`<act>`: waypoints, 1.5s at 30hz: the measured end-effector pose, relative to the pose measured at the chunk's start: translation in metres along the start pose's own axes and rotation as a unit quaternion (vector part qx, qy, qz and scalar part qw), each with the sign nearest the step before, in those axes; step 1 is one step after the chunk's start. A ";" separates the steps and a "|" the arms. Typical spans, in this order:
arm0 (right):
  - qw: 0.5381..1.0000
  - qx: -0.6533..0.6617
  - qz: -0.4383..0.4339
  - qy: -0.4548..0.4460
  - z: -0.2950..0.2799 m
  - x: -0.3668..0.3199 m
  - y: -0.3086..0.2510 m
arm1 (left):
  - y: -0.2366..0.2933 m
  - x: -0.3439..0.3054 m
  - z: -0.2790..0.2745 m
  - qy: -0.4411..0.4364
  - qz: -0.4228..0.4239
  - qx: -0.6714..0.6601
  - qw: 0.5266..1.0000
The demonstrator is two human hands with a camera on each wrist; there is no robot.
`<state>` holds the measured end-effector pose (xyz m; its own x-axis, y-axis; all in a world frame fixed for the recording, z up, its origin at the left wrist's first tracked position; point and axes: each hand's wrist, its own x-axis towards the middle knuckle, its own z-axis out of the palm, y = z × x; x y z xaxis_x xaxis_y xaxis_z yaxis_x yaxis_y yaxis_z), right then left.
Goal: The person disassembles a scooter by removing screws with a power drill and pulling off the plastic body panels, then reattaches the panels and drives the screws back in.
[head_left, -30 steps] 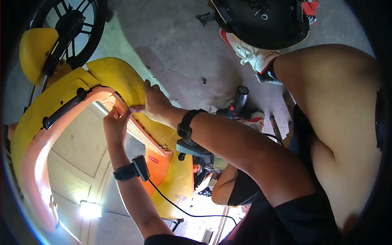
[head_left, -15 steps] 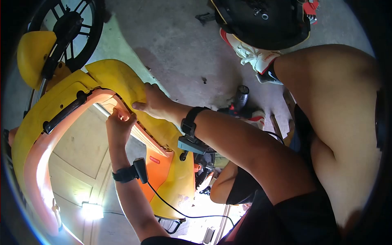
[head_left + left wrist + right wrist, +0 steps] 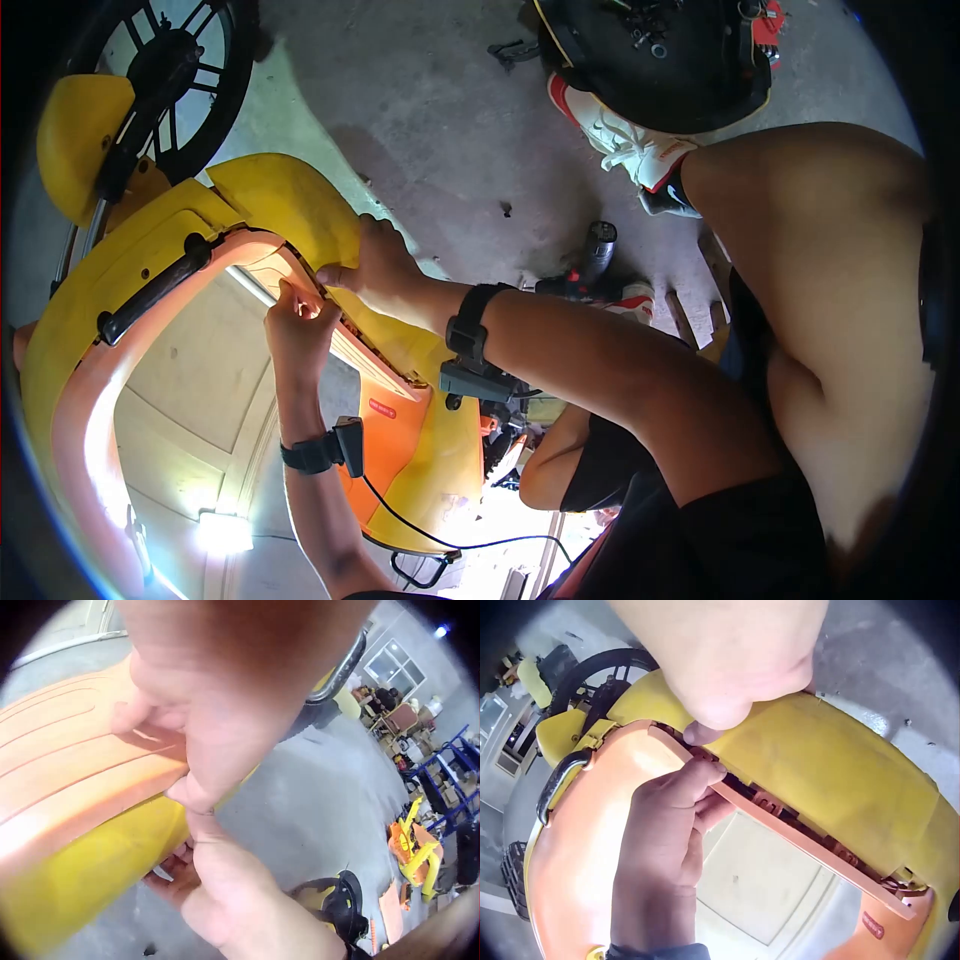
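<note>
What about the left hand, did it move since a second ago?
Yes, slightly: in the head view the left hand shifted closer to the red label.

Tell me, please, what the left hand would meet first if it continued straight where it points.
Most likely the orange trim, which the left hand pinches at its edge. Past that, the yellow panel seems next in line, though depth is hard to judge.

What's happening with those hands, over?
Left grip pinches orange trim. Right grip holds yellow shell. Seam between them gaps open; nothing seen blocking.
</note>
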<state>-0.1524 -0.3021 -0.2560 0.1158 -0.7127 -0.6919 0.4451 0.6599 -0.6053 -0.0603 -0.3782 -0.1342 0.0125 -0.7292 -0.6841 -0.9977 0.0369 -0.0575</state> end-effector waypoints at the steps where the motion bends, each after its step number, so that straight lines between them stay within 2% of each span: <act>1: 1.000 -0.010 0.002 0.010 0.000 -0.002 -0.001 | 0.005 -0.002 -0.001 0.000 0.000 -0.003 1.000; 3: 1.000 -0.019 0.004 0.022 0.001 -0.005 -0.006 | 0.006 -0.003 0.000 -0.001 0.001 -0.006 1.000; 5: 0.999 -0.020 0.017 0.044 0.003 -0.009 -0.008 | 0.005 -0.005 0.002 0.033 0.036 -0.026 0.998; 9: 0.999 -0.022 0.022 0.037 0.001 -0.010 -0.011 | -0.019 0.001 0.005 0.039 0.079 -0.071 0.994; 12: 0.998 -0.014 0.024 0.054 0.005 -0.013 -0.012 | -0.002 -0.004 -0.002 -0.002 0.031 0.002 1.000; 16: 0.998 -0.007 0.017 0.063 0.007 -0.011 -0.010 | -0.004 0.000 0.003 0.034 0.046 0.022 0.998; 18: 0.998 -0.007 0.022 0.065 0.008 -0.013 -0.008 | -0.007 0.004 0.002 0.036 0.062 0.089 0.993; 22: 0.998 -0.005 0.019 0.060 0.006 -0.008 -0.008 | 0.004 0.004 -0.004 0.007 0.057 0.105 0.993; 26: 1.000 0.011 0.014 0.026 0.001 0.000 -0.005 | 0.003 -0.003 0.003 0.033 0.068 0.071 0.995; 27: 0.999 0.027 0.022 0.014 0.001 0.002 -0.004 | 0.004 -0.004 -0.004 -0.029 0.013 0.096 0.995; 28: 0.999 0.030 0.027 0.009 0.003 0.000 -0.001 | -0.003 -0.010 -0.001 -0.032 0.006 0.098 0.995; 30: 0.997 0.011 0.001 0.073 0.007 0.000 0.000 | -0.030 -0.018 0.015 0.017 0.055 -0.135 0.989; 31: 0.998 0.001 0.007 0.058 0.005 0.001 0.000 | -0.056 -0.020 0.020 -0.010 0.048 -0.137 0.989; 32: 0.998 0.003 0.009 0.055 0.004 -0.002 -0.002 | -0.055 -0.031 0.023 -0.010 0.045 -0.135 0.990; 34: 0.999 0.018 0.025 0.028 -0.001 -0.004 -0.007 | -0.050 -0.050 0.036 0.005 0.038 -0.002 0.999; 38: 0.999 0.027 0.019 0.028 -0.001 -0.004 -0.006 | -0.073 -0.060 0.057 0.014 0.007 -0.063 0.998; 42: 0.999 0.028 0.023 0.031 0.001 -0.003 -0.005 | -0.086 -0.058 0.059 -0.003 0.020 -0.082 0.996; 44: 0.999 0.029 0.019 0.036 0.004 0.003 0.000 | -0.081 -0.057 0.059 0.012 0.025 -0.142 0.989; 45: 0.999 0.042 0.009 0.024 0.004 0.006 0.002 | -0.078 -0.058 0.059 -0.001 0.001 -0.183 0.983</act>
<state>-0.1468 -0.3061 -0.2597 0.0829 -0.6877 -0.7213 0.5167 0.6485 -0.5589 0.0208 -0.2982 -0.1329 0.0098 -0.7281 -0.6854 -0.9550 -0.2101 0.2095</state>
